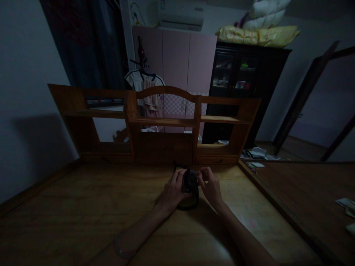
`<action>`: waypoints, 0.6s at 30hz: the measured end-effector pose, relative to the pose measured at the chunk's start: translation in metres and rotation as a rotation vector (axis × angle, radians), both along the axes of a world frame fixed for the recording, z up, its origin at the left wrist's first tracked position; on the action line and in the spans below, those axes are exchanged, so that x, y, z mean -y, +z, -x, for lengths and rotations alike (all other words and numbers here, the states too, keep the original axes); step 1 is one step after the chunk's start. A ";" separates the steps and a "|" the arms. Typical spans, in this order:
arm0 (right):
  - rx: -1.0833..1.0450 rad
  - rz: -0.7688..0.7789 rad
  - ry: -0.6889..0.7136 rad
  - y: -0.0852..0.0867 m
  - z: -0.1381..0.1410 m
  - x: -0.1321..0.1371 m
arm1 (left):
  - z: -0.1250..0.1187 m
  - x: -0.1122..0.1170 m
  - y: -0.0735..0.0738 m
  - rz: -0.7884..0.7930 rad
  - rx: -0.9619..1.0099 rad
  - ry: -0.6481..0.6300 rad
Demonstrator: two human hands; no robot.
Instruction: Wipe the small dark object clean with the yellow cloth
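head view: i had the black thing [190,180] between my hands over the table [97,207], a little short of the shelf [163,121] that stood at its twelve o'clock. my left hand [173,187] came in at nine o'clock, half closed, fingers curved over the near side of the thing and holding it; i judge that this grip was there to keep it from turning. my right hand [210,186] was at three o'clock, fingers bent, thumb and forefinger drawn in close to the thing's edge, as if for finer work; it was too dark to tell whether they pinched anything. the strap [198,199] looped round toward six o'clock, low over the wood, probably left slack so it stayed out of my fingers' way. i could not tell whether the thing itself rested on the table or hung just above it.

beyond the shelf, clothes [151,94] hung at eleven o'clock, in front of a pink wardrobe [176,62] at twelve. bags [277,38] lay on top of the black cabinet [270,77] toward one o'clock, likely put up there for storage.
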State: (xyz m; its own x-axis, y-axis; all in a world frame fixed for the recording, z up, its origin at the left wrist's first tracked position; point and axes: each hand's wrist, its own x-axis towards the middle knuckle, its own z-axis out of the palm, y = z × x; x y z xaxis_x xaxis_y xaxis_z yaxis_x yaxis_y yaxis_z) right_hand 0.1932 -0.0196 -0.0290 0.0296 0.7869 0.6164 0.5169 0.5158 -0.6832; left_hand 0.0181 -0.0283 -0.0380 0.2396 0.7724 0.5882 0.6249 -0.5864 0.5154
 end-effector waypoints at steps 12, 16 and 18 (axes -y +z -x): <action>-0.040 0.012 0.026 0.002 0.000 0.003 | 0.000 0.000 0.001 -0.013 -0.006 0.011; 0.021 -0.023 0.003 0.003 0.001 0.004 | 0.000 0.000 0.001 -0.026 -0.001 0.011; 0.075 -0.033 -0.019 0.004 0.001 0.005 | 0.000 0.001 0.002 -0.027 0.005 0.011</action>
